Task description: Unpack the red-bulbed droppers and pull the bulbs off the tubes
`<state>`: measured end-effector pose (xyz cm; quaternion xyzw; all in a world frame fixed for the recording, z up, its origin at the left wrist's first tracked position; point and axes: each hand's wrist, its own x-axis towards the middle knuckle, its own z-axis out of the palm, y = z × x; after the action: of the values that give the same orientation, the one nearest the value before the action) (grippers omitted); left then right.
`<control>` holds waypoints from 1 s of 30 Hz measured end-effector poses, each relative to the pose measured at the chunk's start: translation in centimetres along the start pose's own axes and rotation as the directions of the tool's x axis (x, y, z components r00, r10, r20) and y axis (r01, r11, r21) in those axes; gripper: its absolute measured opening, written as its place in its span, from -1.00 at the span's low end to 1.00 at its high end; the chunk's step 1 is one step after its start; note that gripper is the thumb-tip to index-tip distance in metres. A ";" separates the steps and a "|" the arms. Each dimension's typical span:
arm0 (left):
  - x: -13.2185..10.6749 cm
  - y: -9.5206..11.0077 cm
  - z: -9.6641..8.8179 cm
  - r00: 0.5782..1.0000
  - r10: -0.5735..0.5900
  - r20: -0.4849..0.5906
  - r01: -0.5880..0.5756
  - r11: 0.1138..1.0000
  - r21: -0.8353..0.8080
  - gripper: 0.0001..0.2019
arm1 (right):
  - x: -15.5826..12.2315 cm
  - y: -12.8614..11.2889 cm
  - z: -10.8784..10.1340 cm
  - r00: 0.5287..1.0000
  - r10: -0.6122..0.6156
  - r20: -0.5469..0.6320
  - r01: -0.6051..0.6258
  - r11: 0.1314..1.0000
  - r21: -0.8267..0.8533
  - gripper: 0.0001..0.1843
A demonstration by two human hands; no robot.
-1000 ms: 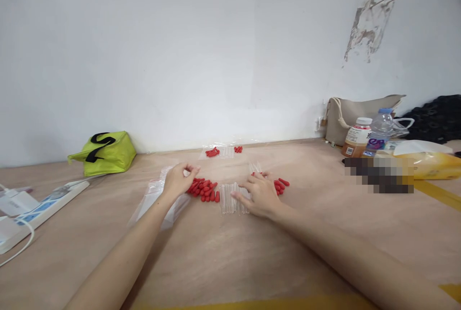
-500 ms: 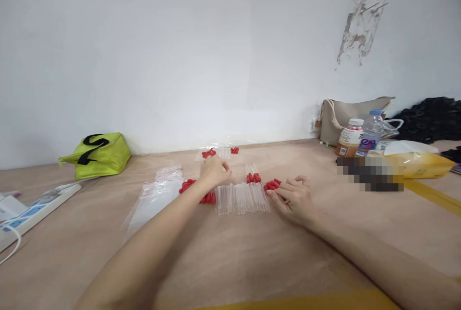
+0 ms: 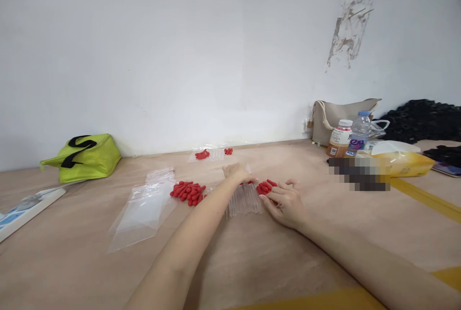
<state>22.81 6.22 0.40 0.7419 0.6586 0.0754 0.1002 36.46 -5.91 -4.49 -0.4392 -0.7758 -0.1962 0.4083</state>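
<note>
My left hand [image 3: 237, 174] reaches over the far ends of a row of thin clear tubes [image 3: 243, 202]. Its fingers are bent and closed near some red pieces, and whatever they pinch is hidden. My right hand [image 3: 287, 205] rests at the right of the row, fingers loosely bent and apart, thumb and index finger against a small pile of red rubber dropper bulbs [image 3: 264, 187]. To the left lies a larger heap of red bulbs [image 3: 188, 192], partly behind my left forearm. Clear zip bags [image 3: 139, 214] lie flat further left.
Near the wall lies a clear bag [image 3: 216, 154] with tubes and red bulbs [image 3: 202, 154]. A lime-green bag [image 3: 90, 159] and a power strip [image 3: 29, 211] are at the left. A brown drink bottle [image 3: 339, 139], a water bottle [image 3: 360, 130], a yellow tissue pack [image 3: 410, 165] and a beige bag [image 3: 324, 120] stand right.
My left hand has moved right and slightly nearer, from beside the far bag to over the tubes' far ends. My right hand stays beside the right pile. The view has shifted slightly.
</note>
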 end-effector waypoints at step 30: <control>-15.6 -14.5 0.4 0.422 0.663 -0.618 -0.553 0.729 0.404 -0.95 | 1.9 -5.7 3.4 0.958 -0.278 0.074 0.265 0.952 0.151 -0.81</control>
<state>7.10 -7.71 -3.26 0.8387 0.3302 0.3489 -0.2564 29.54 -5.76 -4.70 -0.3076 -0.8591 -0.1746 0.3699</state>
